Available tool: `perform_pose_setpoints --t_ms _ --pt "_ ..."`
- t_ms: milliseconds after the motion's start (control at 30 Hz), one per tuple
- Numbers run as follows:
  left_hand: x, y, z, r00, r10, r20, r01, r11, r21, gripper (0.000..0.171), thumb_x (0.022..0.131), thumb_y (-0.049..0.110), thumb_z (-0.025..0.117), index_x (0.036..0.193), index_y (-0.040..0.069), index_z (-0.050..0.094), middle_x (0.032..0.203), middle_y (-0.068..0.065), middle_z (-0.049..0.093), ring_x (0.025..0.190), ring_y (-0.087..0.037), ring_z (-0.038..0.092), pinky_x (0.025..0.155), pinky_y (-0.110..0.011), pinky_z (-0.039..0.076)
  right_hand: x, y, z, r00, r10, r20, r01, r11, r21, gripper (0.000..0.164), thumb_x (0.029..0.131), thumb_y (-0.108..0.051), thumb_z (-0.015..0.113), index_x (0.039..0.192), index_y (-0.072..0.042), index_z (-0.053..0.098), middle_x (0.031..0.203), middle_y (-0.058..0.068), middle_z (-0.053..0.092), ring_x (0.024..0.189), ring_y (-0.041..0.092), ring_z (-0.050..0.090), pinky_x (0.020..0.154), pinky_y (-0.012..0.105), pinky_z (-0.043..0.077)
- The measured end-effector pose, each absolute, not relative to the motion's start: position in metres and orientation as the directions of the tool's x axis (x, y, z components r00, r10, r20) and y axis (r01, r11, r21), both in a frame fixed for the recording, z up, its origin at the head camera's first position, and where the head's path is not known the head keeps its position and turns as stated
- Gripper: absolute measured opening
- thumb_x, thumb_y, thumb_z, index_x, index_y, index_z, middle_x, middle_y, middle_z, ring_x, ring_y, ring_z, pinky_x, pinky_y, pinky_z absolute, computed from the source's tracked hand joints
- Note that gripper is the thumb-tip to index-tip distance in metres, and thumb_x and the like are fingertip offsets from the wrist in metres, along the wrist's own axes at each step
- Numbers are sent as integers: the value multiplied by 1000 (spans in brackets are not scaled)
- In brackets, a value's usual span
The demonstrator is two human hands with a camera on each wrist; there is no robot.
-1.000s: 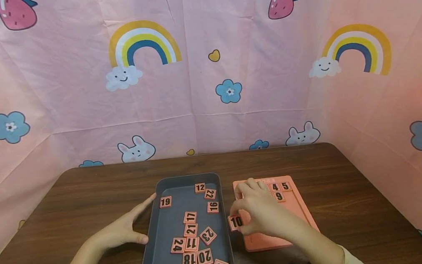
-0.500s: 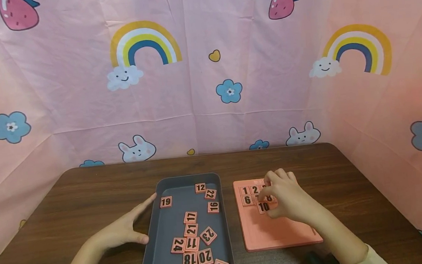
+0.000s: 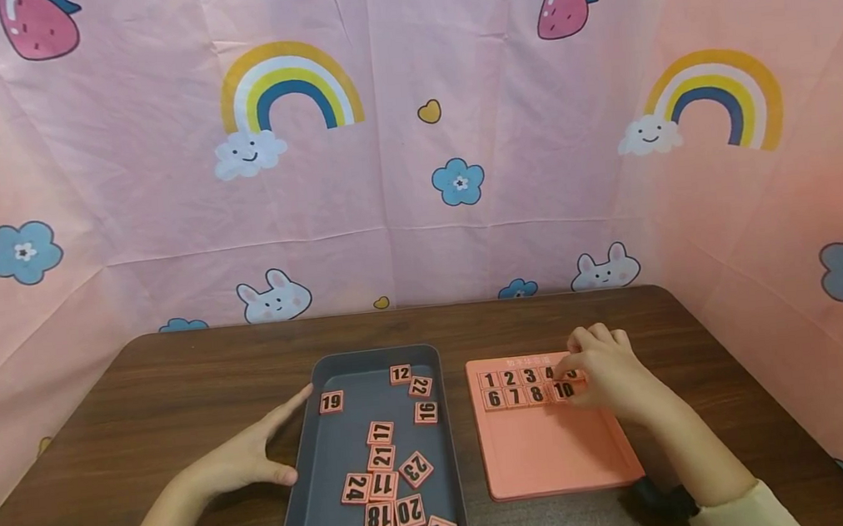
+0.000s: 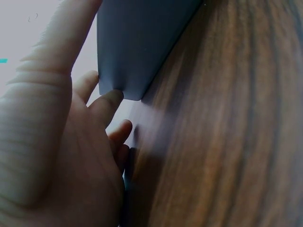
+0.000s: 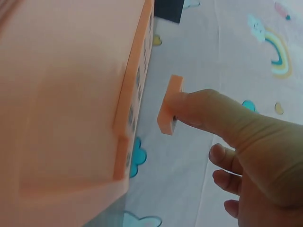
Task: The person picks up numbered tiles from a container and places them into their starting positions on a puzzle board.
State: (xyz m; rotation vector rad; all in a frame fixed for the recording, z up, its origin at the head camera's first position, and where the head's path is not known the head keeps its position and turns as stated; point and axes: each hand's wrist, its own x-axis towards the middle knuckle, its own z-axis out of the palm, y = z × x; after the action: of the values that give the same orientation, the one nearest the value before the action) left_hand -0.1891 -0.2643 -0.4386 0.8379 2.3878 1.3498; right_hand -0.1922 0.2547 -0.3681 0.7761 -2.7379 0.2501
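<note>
The number 10 tile has travelled a good way in the last second. It was at the left edge of the pink board; now it hangs over the right part of the board's second row. The right hand has come across with it, thumb and finger pinching the tile. Seen from the right wrist, there is a gap between tile and board, so it isn't laid down yet.

With that hand gone from the board's left side, the top row reads 1, 2, 3 from the left, the 4 and 5 partly behind the fingers. Below it, at the board's left, sit the 6, the 7 and the 8. The 10 covers most of the place just right of the 8, so I can't read what lies there. I take it the numbers run in order and this second row is close to full; the lower part of the board is bare.

Left of the board, the grey tray holds the loose tiles, 11 to 24, lying just as they did. Farther left of the board, the left hand hasn't moved: thumb and fingers spread wide, holding nothing, fingertips seemingly against the tray's outer wall.
</note>
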Motion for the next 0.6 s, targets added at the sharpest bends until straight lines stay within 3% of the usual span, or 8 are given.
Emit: perform_pose_setpoints --t_ms 600 --pt "-188 -263 -437 -797 603 42 345 397 851 104 78 39 79 156 21 11 157 -21 10 137 -51 7 93 -79 11 -205 280 -381 -842 -473 261 -508 857 -84 27 62 -23 91 84 -25 76 89 -3 47 92 25 40 72 43 25"
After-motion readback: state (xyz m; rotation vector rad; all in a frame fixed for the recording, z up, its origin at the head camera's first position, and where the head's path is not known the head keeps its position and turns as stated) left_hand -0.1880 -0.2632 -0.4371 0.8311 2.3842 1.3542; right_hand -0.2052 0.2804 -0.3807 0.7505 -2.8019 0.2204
